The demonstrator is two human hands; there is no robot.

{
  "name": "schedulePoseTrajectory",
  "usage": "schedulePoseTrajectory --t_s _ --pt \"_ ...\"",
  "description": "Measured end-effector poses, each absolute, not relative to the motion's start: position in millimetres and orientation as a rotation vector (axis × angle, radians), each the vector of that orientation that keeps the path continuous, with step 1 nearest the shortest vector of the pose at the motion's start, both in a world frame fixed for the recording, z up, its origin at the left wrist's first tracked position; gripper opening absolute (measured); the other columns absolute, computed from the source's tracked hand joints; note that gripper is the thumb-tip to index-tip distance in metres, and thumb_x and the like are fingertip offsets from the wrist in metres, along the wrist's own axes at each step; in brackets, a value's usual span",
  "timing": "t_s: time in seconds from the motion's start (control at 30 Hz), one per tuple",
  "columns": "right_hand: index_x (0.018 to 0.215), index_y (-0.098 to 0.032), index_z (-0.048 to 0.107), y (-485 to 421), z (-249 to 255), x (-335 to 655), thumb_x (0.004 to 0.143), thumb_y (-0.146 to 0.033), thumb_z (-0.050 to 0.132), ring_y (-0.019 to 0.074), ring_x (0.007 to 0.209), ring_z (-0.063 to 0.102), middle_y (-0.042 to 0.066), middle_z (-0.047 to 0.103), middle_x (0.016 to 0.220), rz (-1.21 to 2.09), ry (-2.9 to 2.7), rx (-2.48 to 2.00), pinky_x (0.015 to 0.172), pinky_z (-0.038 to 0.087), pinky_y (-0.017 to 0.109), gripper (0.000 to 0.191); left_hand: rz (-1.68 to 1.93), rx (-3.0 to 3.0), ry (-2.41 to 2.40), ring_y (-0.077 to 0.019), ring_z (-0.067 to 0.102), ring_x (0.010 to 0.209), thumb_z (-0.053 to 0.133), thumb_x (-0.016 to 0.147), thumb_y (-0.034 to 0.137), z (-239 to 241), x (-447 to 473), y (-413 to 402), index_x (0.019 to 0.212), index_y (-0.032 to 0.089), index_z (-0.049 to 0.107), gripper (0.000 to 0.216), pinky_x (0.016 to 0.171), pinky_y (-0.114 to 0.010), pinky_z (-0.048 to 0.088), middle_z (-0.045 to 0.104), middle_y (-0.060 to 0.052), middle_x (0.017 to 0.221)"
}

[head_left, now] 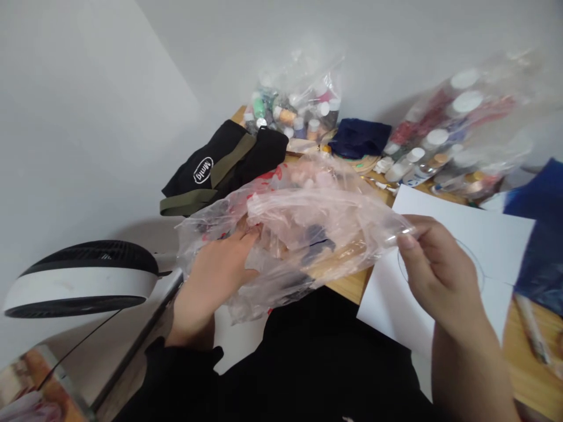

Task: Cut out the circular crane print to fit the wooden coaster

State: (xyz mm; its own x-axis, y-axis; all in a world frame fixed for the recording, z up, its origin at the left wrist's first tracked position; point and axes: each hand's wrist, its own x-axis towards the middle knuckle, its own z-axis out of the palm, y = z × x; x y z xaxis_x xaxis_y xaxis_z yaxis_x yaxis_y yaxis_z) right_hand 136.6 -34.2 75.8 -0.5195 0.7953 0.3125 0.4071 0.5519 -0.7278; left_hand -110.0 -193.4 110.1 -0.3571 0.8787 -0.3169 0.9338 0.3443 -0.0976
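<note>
Pinches plastic bag (308, 223) rim tight in right grip (437, 275), left grip (215, 275) inside it, closure hidden — risks a tear between both if tugged.

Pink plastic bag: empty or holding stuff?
Not empty. Dark and tan shapes show through the pink plastic bag; what they are, cannot tell. Right hand pinches its edge, left hand lies against it.

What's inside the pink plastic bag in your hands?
Through the plastic bag only a dark blue item shows dimly. The left hand and the crumpled, cloudy folds hide whatever else is in there.
</note>
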Motion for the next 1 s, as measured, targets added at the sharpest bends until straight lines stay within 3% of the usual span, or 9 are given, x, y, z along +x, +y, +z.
schedulePoseTrajectory --t_s 0.23,0.53,0.67,0.8,1.0 --pt "0.085 -0.022 0.051 -36 78 135 0.092 -0.030 0.048 0.0196 0.087 0.060 0.007 0.064 0.095 0.661 -2.071 -0.958 0.074 0.044 0.033 0.012 -0.278 1.921 2.216 -0.0309 0.056 0.105 0.068 0.076 0.025 108 -108 -183 0.101 0.016 0.064 0.027 0.086 -0.045 0.046 0.064 -0.010 0.109" --pt "0.082 -0.021 0.053 -34 78 131 0.092 -0.035 0.047 0.0188 0.082 0.062 0.006 0.066 0.092 0.651 -1.995 -1.039 0.073 0.046 0.032 0.018 -0.139 1.956 2.124 -0.0309 0.056 0.102 0.056 0.087 0.029 102 -86 -175 0.102 0.016 0.062 0.020 0.085 -0.046 0.046 0.064 -0.009 0.097" --pt "0.084 -0.021 0.057 -31 75 131 0.091 -0.041 0.046 0.0201 0.078 0.062 0.006 0.067 0.086 0.638 -1.930 -1.153 0.071 0.047 0.034 0.024 -0.135 1.840 2.198 -0.0256 0.061 0.090 0.041 0.091 0.018 101 -86 -177 0.087 0.016 0.062 0.021 0.075 -0.038 0.048 0.064 -0.009 0.096" --pt "0.083 -0.019 0.057 -28 73 132 0.090 -0.044 0.047 0.0205 0.076 0.061 0.006 0.064 0.080 0.639 -1.900 -1.235 0.070 0.046 0.034 0.028 -0.099 1.637 2.508 -0.0243 0.064 0.084 0.039 0.086 0.009 91 -91 -174 0.100 0.015 0.056 0.022 0.063 -0.034 0.048 0.061 -0.009 0.104" --pt "0.081 -0.019 0.058 -27 73 131 0.088 -0.045 0.047 0.0193 0.071 0.059 0.004 0.062 0.074 0.636 -1.894 -1.254 0.066 0.045 0.032 0.030 -0.072 1.643 2.525 -0.0277 0.062 0.092 0.047 0.086 0.019 74 -94 -163 0.106 0.015 0.056 0.022 0.064 -0.034 0.050 0.056 -0.011 0.112"
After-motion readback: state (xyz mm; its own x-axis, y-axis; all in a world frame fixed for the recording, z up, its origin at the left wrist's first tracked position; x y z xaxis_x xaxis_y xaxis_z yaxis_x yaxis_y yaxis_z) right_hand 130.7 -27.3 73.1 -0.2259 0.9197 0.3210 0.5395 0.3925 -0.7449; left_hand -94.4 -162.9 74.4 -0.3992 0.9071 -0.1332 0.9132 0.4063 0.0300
